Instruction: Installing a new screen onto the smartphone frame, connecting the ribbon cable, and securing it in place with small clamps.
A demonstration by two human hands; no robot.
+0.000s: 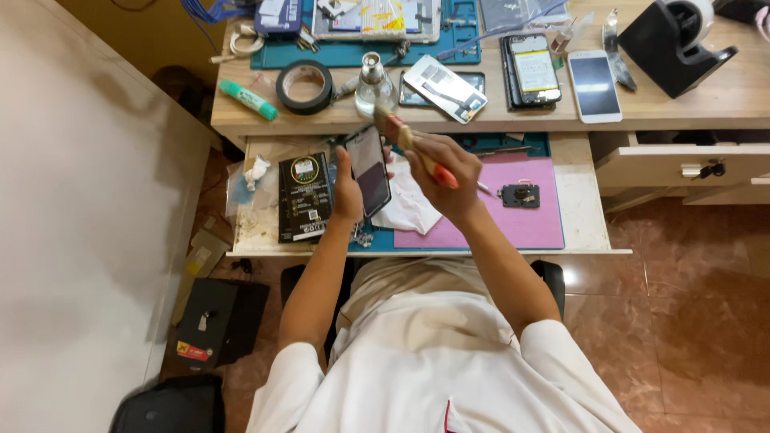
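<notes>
Left hand (348, 192): clamped on dark phone (370, 169), held tilted above the pull-out worktop (573, 200). Right hand (446, 172): closed round brush (403, 136), bristles just beside the phone's top. White cloth (411, 205) lies beneath, pink mat (513, 216) alongside.

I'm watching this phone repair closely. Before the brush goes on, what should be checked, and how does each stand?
1. Left hand grips the phone: ok.
2. Right hand holds the brush: ok.
3. Bristles touching the phone: cannot tell.
4. White cloth lies under the phone: ok.
5. Glass bottle stands upright, near the brush tip: ok.
6. Small black part rests on the pink mat, apart from the hands: ok.
</notes>
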